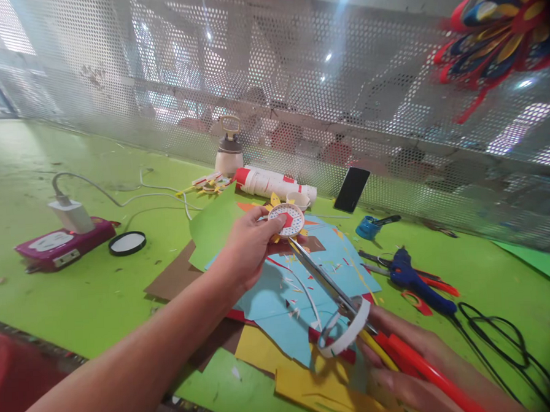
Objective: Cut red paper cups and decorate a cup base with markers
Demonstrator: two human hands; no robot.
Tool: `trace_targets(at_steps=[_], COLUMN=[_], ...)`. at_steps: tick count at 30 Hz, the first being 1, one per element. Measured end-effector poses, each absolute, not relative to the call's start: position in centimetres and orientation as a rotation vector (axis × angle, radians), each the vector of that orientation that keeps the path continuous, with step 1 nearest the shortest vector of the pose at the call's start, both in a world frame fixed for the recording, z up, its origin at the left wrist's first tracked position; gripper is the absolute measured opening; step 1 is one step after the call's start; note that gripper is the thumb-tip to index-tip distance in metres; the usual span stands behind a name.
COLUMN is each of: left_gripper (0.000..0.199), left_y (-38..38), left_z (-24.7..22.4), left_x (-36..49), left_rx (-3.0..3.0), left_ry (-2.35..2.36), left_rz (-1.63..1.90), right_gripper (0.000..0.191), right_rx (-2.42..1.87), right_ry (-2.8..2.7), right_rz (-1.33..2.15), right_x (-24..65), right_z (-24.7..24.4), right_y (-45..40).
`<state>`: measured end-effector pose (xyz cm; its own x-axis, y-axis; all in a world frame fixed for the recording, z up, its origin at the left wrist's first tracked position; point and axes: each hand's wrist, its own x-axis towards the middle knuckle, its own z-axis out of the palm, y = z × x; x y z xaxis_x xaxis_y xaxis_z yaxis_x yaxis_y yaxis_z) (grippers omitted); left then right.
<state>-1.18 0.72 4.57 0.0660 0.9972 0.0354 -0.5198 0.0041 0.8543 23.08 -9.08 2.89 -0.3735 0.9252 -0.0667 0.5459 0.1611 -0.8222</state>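
Observation:
Between the thumb and fingers of my left hand (253, 241) is a small round paper flower (292, 212), with a dotted white face, a red centre and yellow petals around its rim. My right hand (403, 359) grips a pair of scissors (322, 274) with red and yellow handles. The scissor tips reach the lower edge of the flower. A curled white paper strip (348, 332) hangs around the scissors near their pivot. Below both hands lies a light blue sheet (271, 301) strewn with tiny paper scraps.
A blue glue gun (410, 279) with a black cord lies at right, near a blue pot (367, 227) and a phone (351, 188). Paper cups (274, 182) and a bottle (228, 154) stand behind. At left are a purple power strip (60, 245) and a black-rimmed lid (127, 242).

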Motion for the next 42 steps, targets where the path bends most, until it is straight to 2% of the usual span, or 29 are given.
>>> trace_targets(at_steps=[13,19,25,42], left_gripper=[0.006,0.007,0.007,0.005], left_y=[0.7,0.8,0.8,0.7], left_z=[4.5,4.4,4.4,4.5], left_x=[-1.2,-1.3,-1.2,-1.2], left_rx=[0.849,0.841,0.850,0.853], left_ry=[0.727,0.718,0.729,0.739], left_rz=[1.374,1.368,1.365,1.384], right_gripper=[0.052,0.044,0.047,0.053], right_rx=[-1.411,-1.460,-1.481,-1.405], right_ry=[-1.905,-1.865,-1.868,-1.774], right_rz=[1.214,1.189,1.143,1.352], right_x=[22.6,22.8,23.2,23.1], right_z=[3.3,3.1,2.6,0.9], right_y=[-8.8,-9.0,-9.2,-9.1])
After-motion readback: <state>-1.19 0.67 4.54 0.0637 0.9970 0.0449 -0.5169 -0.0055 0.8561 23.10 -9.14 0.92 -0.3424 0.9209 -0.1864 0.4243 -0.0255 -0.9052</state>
